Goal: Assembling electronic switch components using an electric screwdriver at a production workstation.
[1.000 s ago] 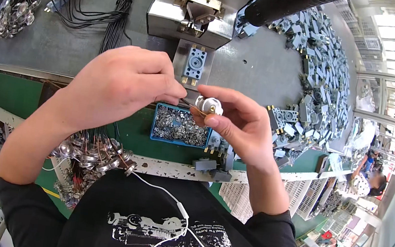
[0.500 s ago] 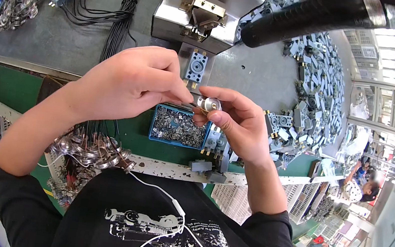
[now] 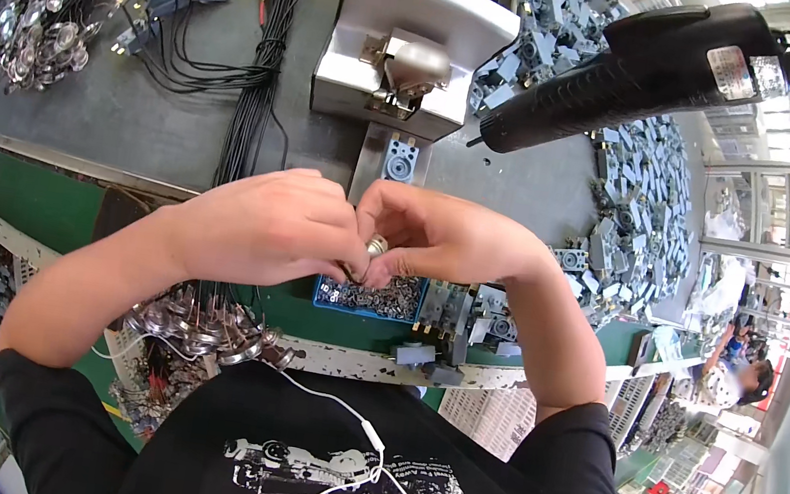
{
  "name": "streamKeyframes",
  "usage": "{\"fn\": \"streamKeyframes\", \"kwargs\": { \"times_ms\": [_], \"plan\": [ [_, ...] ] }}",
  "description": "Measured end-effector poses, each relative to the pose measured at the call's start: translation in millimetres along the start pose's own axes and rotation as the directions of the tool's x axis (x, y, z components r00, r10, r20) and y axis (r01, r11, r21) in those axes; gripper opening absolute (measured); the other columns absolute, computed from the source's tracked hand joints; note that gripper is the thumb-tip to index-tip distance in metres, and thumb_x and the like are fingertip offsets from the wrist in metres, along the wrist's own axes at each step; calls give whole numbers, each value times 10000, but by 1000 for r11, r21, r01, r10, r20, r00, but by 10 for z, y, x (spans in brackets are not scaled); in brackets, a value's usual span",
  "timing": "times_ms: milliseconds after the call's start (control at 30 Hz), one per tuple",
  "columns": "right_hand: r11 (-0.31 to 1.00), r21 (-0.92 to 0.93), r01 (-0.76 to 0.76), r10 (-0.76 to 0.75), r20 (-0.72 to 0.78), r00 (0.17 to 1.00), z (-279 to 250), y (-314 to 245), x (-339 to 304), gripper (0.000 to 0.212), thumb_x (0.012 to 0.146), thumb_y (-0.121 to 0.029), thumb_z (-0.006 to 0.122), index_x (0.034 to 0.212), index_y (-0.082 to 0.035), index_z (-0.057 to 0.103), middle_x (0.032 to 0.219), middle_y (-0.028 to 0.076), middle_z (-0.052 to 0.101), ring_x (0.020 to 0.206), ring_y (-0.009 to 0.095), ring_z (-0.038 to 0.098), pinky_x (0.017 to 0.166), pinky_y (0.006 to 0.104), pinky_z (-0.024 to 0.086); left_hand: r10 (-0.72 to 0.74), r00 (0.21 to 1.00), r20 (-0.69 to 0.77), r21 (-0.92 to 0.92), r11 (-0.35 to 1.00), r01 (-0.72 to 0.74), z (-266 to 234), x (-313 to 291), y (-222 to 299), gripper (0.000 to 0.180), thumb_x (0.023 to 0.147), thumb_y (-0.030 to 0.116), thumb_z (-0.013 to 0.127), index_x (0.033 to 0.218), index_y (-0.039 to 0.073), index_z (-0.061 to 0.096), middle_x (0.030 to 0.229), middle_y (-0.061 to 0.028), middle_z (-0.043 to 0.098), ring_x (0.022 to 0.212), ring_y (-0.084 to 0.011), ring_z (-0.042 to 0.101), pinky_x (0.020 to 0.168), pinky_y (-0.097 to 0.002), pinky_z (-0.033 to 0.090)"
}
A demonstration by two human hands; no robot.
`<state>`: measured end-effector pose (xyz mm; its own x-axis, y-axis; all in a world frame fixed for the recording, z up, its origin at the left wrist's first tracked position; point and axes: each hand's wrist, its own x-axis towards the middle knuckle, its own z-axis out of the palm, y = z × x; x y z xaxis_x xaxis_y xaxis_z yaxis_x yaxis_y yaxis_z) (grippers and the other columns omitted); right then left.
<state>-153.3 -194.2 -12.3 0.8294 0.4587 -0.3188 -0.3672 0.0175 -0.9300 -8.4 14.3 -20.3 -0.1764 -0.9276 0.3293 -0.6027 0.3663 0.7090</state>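
Both my hands meet over the front of the bench, fingertips together around a small round metal cup (image 3: 376,244). My right hand (image 3: 462,239) is closed on the cup, thumb and fingers curled about it. My left hand (image 3: 272,227) pinches at the near side of the cup; what lies between its fingertips is hidden. Just under the hands is a blue tray (image 3: 367,315) of small metal pieces, partly covered. Beyond them a grey-blue block with a round centre (image 3: 399,161) lies on a metal strip before the machine (image 3: 391,60).
A black power screwdriver (image 3: 578,91) hangs at the upper right, its bit above the bench. Many grey-blue blocks (image 3: 639,196) are heaped at the right. Black wires (image 3: 255,106) and metal cups (image 3: 44,46) lie at the left. More cups (image 3: 202,326) hang near my waist.
My hands have closed in on each other, and the cup is now mostly covered by fingers. My right hand has turned more sideways. A rounded part now shows at the machine's front. The view has shifted.
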Motion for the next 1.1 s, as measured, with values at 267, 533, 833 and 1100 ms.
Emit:
{"fn": "streamKeyframes", "kwargs": {
  "times_ms": [267,533,833,1100],
  "plan": [
    [940,-297,168,-337,-719,608,183,-277,-543,182,1014,-3,629,1192,16,591,1033,134,721,844,132,668,766,276,554,-404,831,-384,-134,914,382,-76,374,97,266,823,127,814,1045,26,708,855,-98,704,796,-305,680,729,-388,552],
    [346,-902,259,-919,-382,-102,93,-783,-652,507,1076,-78,496,1537,-7,298,1313,292,615,1153,321,650,960,442,552,-358,904,-232,62,922,381,68,354,-154,222,870,90,773,1081,33,737,869,-111,705,823,-287,695,739,-386,551],
    [598,-631,494,-739,-672,37,-49,-1188,-5,338,912,-14,734,1195,13,551,838,67,664,681,131,640,635,261,535,-452,887,-92,5,891,455,-78,434,-225,231,881,59,758,1111,54,744,878,-94,711,768,-229,683,705,-332,541],
    [549,-599,583,-724,-689,-27,50,-1220,260,320,898,-25,771,1157,5,585,803,37,671,654,101,639,604,232,529,-495,864,-93,-24,868,496,-63,415,-158,207,885,115,753,1081,52,729,881,-80,709,818,-256,685,755,-364,541]
  ]
}}
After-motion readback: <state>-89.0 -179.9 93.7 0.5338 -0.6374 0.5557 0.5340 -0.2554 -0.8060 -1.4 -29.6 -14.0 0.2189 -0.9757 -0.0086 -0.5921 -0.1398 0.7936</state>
